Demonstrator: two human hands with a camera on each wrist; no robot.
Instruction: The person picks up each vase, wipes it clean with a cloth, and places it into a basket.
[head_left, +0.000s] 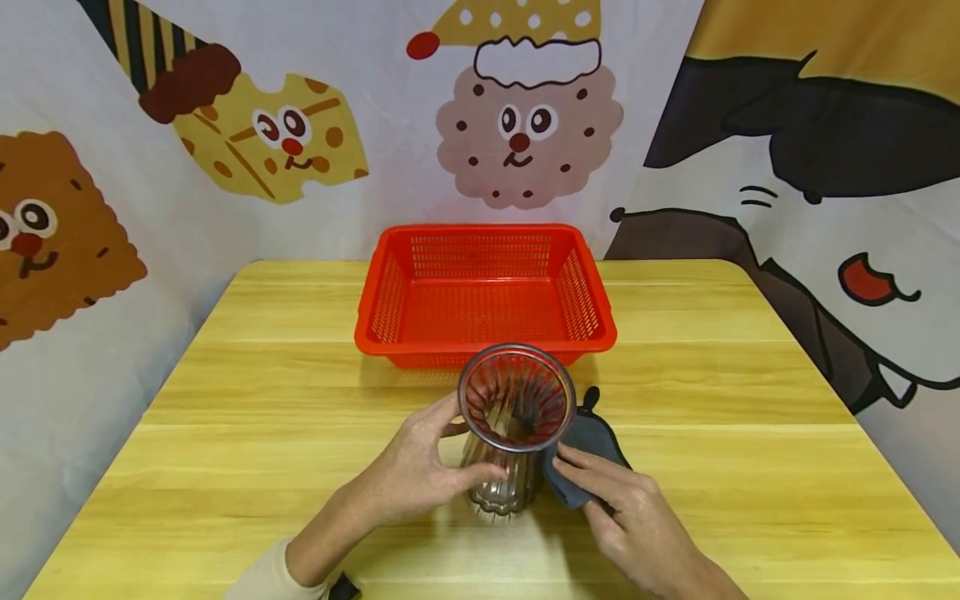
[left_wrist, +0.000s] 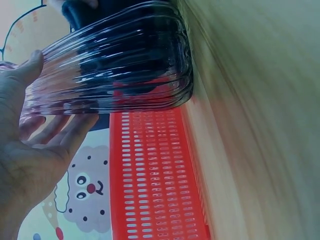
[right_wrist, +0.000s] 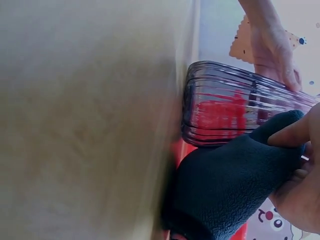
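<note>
A ribbed, smoky clear glass vase [head_left: 498, 492] with a flared round rim stands upright on the table in front of me. My left hand [head_left: 408, 471] holds it from the left, thumb on the near side and fingers round the far side, below the rim. On the other side, my right hand [head_left: 637, 508] pinches a dark grey cloth [head_left: 592, 437] with a black edge and a hanging loop. The cloth lies along the vase's right side. In the right wrist view, the fuzzy cloth [right_wrist: 225, 175] hangs down from the fingers beside the ribbed glass [right_wrist: 220, 110].
Behind the vase sits a red perforated plastic basket [head_left: 483, 312] with nothing in it. Everything stands on a light wood-grain table [head_left: 247, 417]. A curtain with cartoon prints [head_left: 390, 50] encloses the back and sides.
</note>
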